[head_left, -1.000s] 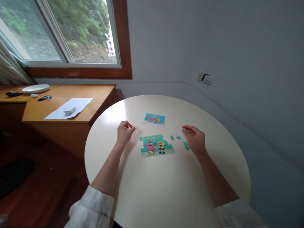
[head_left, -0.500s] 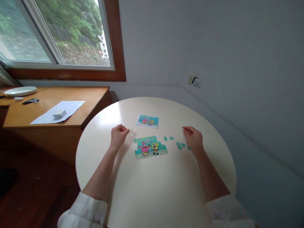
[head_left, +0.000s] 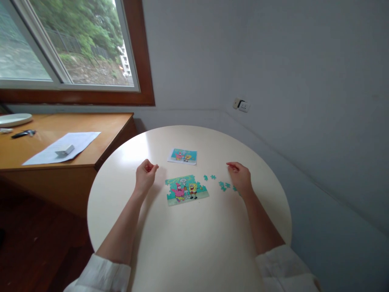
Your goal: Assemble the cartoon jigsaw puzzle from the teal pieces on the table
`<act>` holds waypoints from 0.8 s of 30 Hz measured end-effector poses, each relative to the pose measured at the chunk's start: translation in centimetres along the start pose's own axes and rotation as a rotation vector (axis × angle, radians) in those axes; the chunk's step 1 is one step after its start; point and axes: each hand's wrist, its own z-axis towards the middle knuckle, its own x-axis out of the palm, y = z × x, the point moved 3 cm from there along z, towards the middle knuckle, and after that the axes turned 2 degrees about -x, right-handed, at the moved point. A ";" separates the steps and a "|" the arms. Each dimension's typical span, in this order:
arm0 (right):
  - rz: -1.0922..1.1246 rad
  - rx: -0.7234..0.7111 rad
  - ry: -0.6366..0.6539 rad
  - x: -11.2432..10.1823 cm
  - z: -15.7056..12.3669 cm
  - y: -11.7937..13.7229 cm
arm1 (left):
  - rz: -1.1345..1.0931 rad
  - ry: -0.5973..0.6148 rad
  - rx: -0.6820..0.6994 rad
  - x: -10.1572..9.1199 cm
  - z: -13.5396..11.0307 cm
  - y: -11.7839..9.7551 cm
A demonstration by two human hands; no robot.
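A partly assembled cartoon jigsaw puzzle (head_left: pixel 186 191) lies flat on the white round table, its upper-left and right edges jagged. To its left, my left hand (head_left: pixel 146 174) is held above the table with fingers curled and thumb against them; I see nothing in it. My right hand (head_left: pixel 240 177) hovers over the right side, its fingers bent inward and also showing nothing between them. Loose teal puzzle pieces (head_left: pixel 223 186) lie beside that hand, some partly hidden under it. Two more pieces (head_left: pixel 209 177) sit nearer the puzzle. Behind it lies a reference picture card (head_left: pixel 183 156) with the same design.
The round table (head_left: pixel 194 243) stands near the wall corner. On the left, a wooden desk (head_left: pixel 115 121) carries a paper sheet (head_left: pixel 83 140) with a small white box (head_left: pixel 65 150), a dark object and a white plate (head_left: pixel 15 119). A socket (head_left: pixel 244 106) is on the wall.
The whole view has shifted slightly, so the scene sits further left. Both hands keep the same pose, and the puzzle and loose pieces look unchanged.
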 end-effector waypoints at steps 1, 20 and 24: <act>-0.002 -0.010 0.007 0.1 -0.1 0.1 | -0.011 0.000 -0.010 0.0 -0.1 -0.1; -0.006 -0.052 0.099 1.0 -0.5 0.5 | 0.019 0.064 -0.051 0.1 -0.4 0.1; 0.008 -0.058 0.104 1.2 -0.5 0.5 | 0.015 0.059 -0.047 0.2 -0.3 0.1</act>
